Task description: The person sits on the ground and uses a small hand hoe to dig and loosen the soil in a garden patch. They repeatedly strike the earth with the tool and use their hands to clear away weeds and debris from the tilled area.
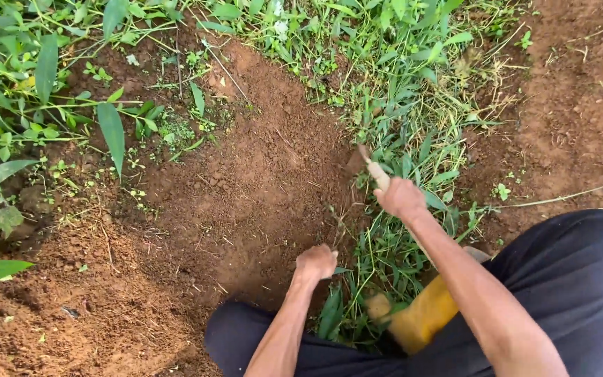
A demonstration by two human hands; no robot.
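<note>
My right hand (400, 197) grips the pale wooden handle of a small digging tool (375, 172). Its dark blade (354, 160) is pressed into the soil at the edge of a grass patch (406, 105). My left hand (316, 262) is closed in a fist low on the bare reddish soil (246, 195), beside a clump of grass stems (364, 258). Whether it holds any stems is hidden. Both forearms reach forward from my crouched legs in dark trousers (567, 279).
A yellow boot (420, 318) stands on the grass between my knees. Broad-leaved plants (43, 91) crowd the left side. Loose red earth (574, 105) lies at the right, crossed by a thin dry stem (574, 197).
</note>
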